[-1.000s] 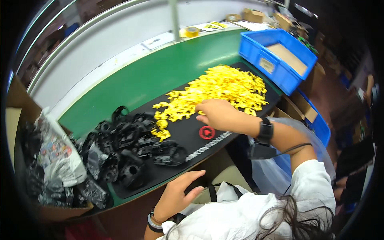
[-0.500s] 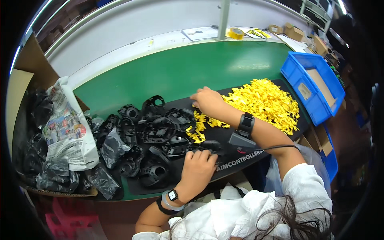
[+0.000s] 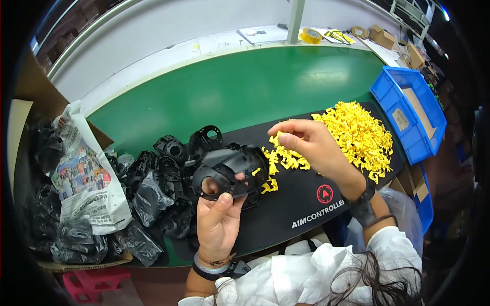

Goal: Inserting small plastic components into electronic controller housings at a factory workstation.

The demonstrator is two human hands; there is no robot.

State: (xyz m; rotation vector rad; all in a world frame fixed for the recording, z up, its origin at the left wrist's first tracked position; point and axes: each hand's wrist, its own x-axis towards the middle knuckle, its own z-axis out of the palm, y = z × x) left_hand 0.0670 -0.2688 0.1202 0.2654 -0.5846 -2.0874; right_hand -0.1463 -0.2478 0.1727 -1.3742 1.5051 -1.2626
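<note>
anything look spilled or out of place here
Nothing looks damaged. The yellow clips lie in a loose heap on the black mat, with some strays scattered toward the black plastic shells.

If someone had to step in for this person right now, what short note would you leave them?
Left hand: holds a black plastic housing up off the mat.
Right hand: raised over the mat, fingertips pinching a small yellow clip.
Yellow clips: heaped on the black mat, right side.
More black housings: piled at the left, some in bags.
Done: one housing and one clip picked.
Left: the clip is not yet on the housing; both piles remain.
</note>
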